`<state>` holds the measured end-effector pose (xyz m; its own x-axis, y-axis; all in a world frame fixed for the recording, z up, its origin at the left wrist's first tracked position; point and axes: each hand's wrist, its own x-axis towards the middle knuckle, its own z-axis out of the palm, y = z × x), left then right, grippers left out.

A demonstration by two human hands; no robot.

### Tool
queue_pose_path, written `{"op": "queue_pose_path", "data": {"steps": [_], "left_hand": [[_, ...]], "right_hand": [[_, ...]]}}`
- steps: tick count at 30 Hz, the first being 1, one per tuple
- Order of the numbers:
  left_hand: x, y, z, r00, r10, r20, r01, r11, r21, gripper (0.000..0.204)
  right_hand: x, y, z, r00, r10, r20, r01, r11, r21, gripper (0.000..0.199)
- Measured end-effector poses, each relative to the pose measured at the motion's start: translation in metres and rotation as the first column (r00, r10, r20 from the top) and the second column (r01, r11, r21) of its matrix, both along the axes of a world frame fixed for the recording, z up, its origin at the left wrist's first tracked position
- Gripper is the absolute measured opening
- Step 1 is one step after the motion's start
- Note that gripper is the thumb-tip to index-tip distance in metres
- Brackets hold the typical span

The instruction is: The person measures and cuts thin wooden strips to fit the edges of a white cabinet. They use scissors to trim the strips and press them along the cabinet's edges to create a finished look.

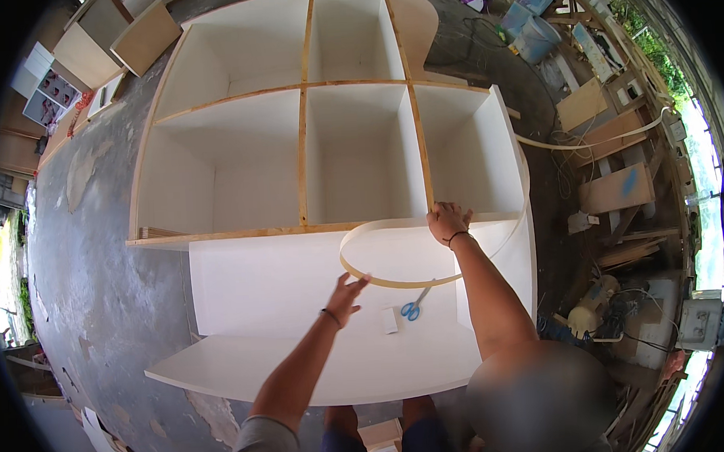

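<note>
A long pale edging strip [413, 284] curves in a loop over the white panels in front of a large white cabinet [241, 234], which lies with its compartments facing up. My right hand [449, 224] is closed at the cabinet's near edge, its curled fingers on the strip where a divider meets that edge. Its palm side is hidden. At the loop's left bend is my left hand [349, 298], fingers apart, one fingertip at the strip. Blue-handled scissors [412, 310] lie on the white panel [303, 366], beside a small white block [389, 320].
The strip's tail [593, 145] runs off past the cabinet's right side. Offcut boards [611, 191], plastic tubs [535, 39], cables and a power tool [589, 306] crowd the right. More boards [145, 36] lean at the far left. A blurred round patch covers the lower right.
</note>
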<state>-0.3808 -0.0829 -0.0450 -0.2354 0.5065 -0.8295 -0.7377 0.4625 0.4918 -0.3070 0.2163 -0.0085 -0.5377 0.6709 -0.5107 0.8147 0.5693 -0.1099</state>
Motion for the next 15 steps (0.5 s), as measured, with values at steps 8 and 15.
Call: {"op": "queue_pose_path", "data": {"steps": [8, 15], "left_hand": [[0.031, 0.047, -0.053, 0.94, 0.337, -0.057, -0.336, 0.941, 0.034, 0.025], [-0.024, -0.055, 0.014, 0.958, 0.246, -0.148, -0.238, 0.969, 0.066, 0.028]], "right_hand": [[0.027, -0.011, -0.027, 0.94, -0.001, -0.342, 0.072, 0.978, 0.196, 0.067], [0.124, -0.11, -0.048, 0.979, -0.079, 0.189, 0.112, 0.979, -0.171, 0.088]]}}
